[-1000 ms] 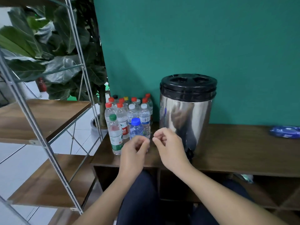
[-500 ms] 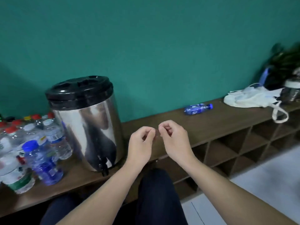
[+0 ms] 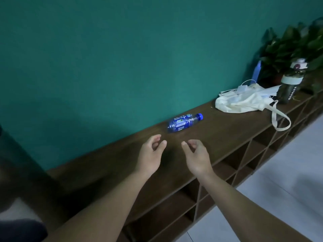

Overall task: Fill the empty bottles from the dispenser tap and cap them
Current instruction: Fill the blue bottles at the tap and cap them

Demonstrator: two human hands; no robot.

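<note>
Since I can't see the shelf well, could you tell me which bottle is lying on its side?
The small blue-capped bottle by the wall, just beyond both hands, lies on its side. The dark bottle near the plants stands upright.

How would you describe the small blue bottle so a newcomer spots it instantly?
Follow the long dark wooden shelf along the teal wall. Beyond both empty hands lies the blue bottle, on its side, capped. The white bag and dark tumbler sit further right.
</note>
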